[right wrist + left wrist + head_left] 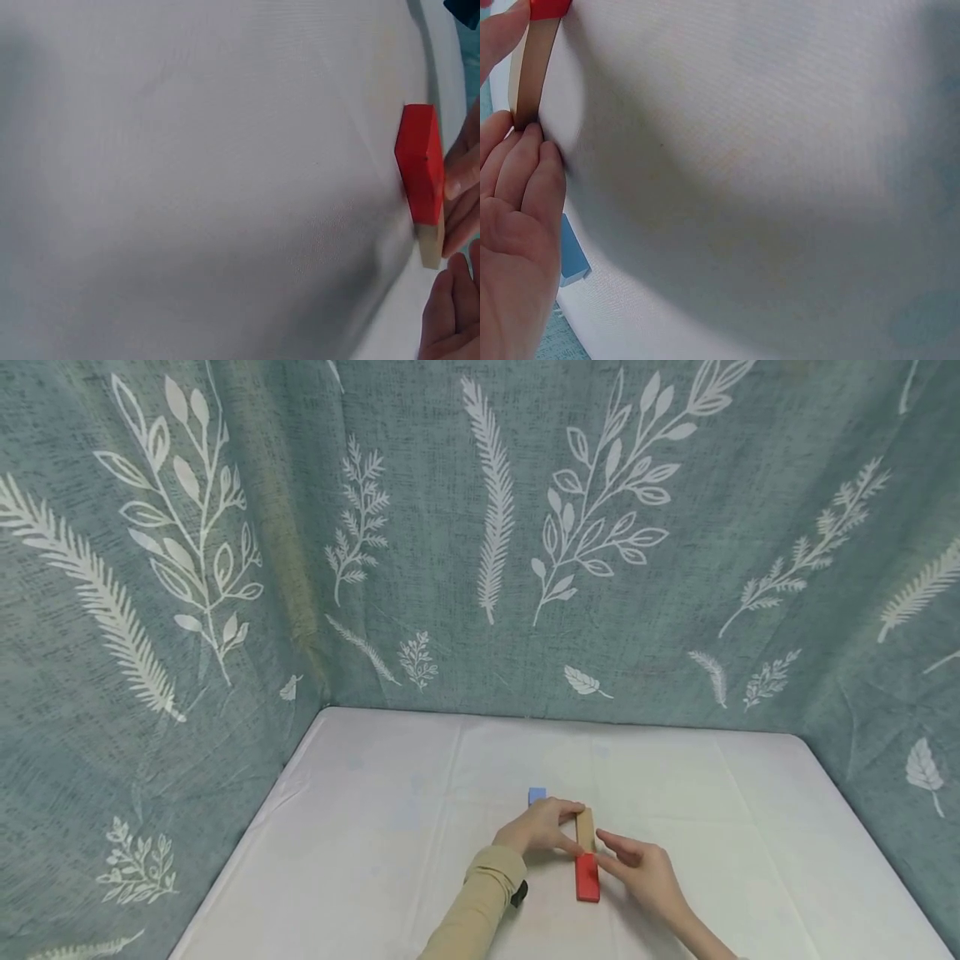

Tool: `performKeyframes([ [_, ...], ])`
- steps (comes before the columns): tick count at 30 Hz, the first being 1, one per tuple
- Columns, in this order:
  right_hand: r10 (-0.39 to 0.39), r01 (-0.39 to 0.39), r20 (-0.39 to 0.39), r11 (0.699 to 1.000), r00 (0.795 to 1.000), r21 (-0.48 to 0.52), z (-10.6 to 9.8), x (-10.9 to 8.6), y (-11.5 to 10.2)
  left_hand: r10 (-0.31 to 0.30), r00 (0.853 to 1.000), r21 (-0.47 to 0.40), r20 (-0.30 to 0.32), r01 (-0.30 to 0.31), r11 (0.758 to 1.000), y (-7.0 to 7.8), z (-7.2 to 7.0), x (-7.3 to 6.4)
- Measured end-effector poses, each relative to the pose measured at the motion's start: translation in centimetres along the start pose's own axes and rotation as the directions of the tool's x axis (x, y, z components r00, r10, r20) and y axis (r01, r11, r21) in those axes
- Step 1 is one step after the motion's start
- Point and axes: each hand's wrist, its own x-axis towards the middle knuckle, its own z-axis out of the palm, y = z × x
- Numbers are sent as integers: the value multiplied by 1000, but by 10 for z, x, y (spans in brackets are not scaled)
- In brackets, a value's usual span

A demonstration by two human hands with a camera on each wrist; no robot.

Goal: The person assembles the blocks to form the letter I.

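Note:
A bare wooden block (pixel 585 831) and a red block (pixel 587 878) lie end to end in a line on the white tabletop. My left hand (pixel 538 828) holds the wooden block from its left side. Its fingertips (pixel 531 129) are at the far end, and its thumb (pixel 502 34) is by the joint with the red block. To the right of the blocks is my right hand (pixel 651 870), fingers extended and apart from the thumb. That thumb's tip reaches the red block's far right corner. A blue block (pixel 537 794) sits just beyond my left hand, which partly hides it.
A white cloth (pixel 375 827) covers the table. Teal curtains (pixel 435 568) with white leaf prints hang along its back and both sides. A small black device (pixel 519 894) shows beneath my left sleeve (pixel 480 902).

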Motion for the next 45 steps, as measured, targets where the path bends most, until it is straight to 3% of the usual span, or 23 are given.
performKeyframes([
  [8,21,-23,52,999,998,23,0,5,7,0,1000,9,3,0,1000,1,1,2],
  [14,-27,24,103,999,994,27,3,3,15,-16,1000,9,12,16,1000,3,4,2],
  [28,-79,81,38,994,996,-67,7,5,21,3,1000,30,-1,-3,1000,1,6,6],
  [45,-147,149,32,987,989,-65,10,9,27,28,1000,24,6,-28,999,-7,4,6],
])
